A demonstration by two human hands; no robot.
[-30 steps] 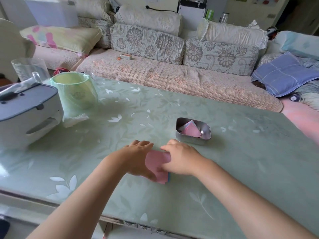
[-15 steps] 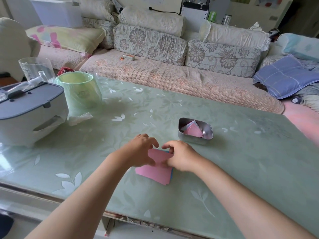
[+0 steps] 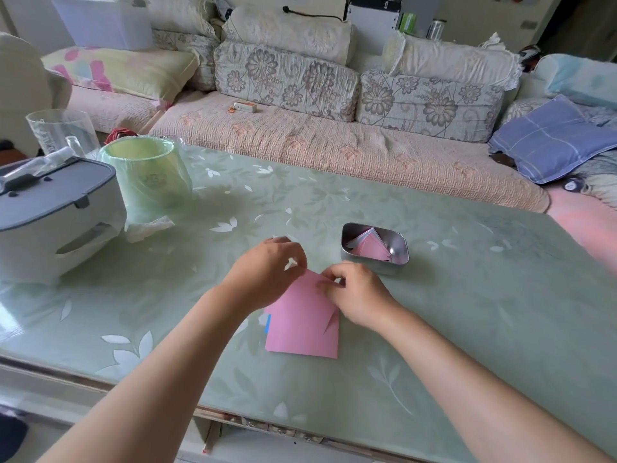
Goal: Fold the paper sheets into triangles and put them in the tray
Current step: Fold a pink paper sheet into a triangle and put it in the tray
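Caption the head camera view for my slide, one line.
Left hand and right hand pinch the pink sheet at its far corner; the metal tray beyond holds folded papers.

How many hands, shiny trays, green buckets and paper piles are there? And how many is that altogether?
Hands: 2 (left hand, right hand)
Shiny trays: 1 (metal tray)
Green buckets: 1 (green bucket)
Paper piles: 1 (pink paper pile)
Total: 5
The folded papers inside the tray overlap too much to count.

The hands point(image 3: 267, 272) point(image 3: 359, 295) hide one edge of the pink sheet point(image 3: 300, 315); the blue sheet point(image 3: 268, 324) barely shows.
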